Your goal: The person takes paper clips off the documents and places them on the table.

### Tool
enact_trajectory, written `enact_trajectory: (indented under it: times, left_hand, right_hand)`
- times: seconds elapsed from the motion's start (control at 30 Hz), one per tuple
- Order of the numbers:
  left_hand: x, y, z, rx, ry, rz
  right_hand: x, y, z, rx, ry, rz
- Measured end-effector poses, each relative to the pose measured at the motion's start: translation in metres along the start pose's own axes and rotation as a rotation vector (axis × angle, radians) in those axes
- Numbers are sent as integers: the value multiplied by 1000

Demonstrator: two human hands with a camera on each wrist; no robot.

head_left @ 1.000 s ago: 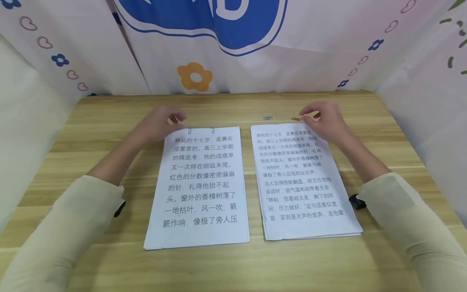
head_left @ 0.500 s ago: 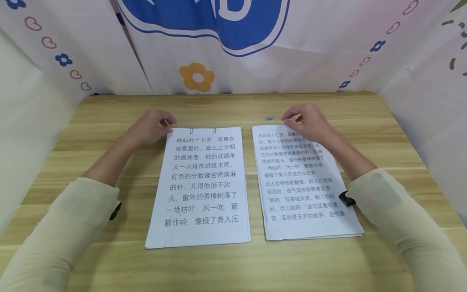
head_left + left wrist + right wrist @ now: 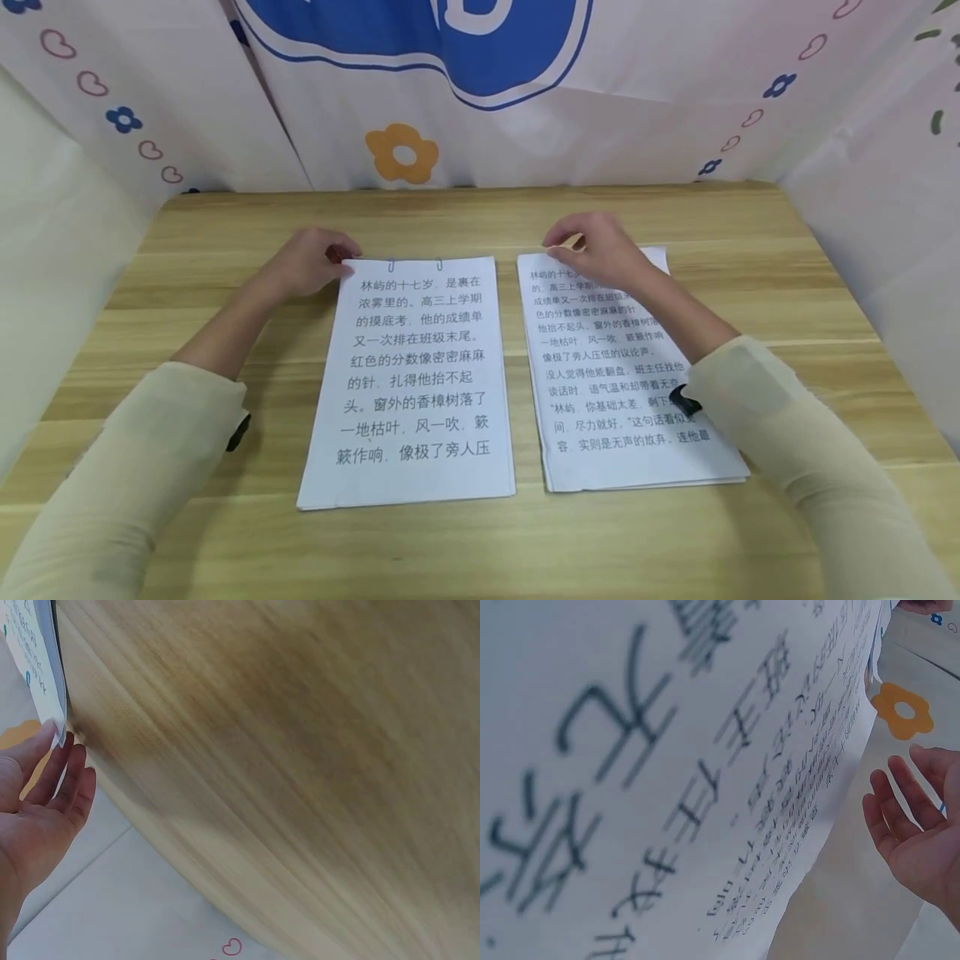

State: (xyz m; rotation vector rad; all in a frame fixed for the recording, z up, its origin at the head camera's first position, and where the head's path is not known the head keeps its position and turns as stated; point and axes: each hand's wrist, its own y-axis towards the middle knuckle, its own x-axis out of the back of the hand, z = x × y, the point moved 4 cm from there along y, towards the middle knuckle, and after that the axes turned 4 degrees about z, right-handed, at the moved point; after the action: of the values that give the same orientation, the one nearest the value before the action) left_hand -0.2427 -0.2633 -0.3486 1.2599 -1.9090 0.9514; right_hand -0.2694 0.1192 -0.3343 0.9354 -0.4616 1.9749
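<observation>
At the left, a stack of printed paper (image 3: pixel 420 367) lies flat, with two paper clips (image 3: pixel 439 264) on its top edge. My left hand (image 3: pixel 306 260) pinches its upper left corner. In the left wrist view, the thumb lies over the corner (image 3: pixel 52 712) and the fingers behind it. A second printed stack (image 3: pixel 615 375) lies to the right. My right hand (image 3: pixel 596 250) reaches over its top edge, thumb and index tips close together. The right wrist view shows the fingers (image 3: pixel 889 817) loosely bent, with no object visible between the tips. The hand hides the spot where two loose paper clips lay.
The wooden table (image 3: pixel 450 550) runs back to a white printed curtain (image 3: pixel 555 142) with an orange flower (image 3: pixel 401 154). White curtain also hangs at both sides. A narrow strip of table separates the two stacks.
My right hand has moved left along the top of the right stack, from the red paper clip to where the blue one lay. My left hand has settled on the left stack's corner.
</observation>
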Motion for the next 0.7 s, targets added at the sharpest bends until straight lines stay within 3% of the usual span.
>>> enact_trajectory:
  times: [0.7]
  left_hand:
    - [4,0,-4,31,-14,-20]
  right_hand:
    - [-27,27,11,24,28,78]
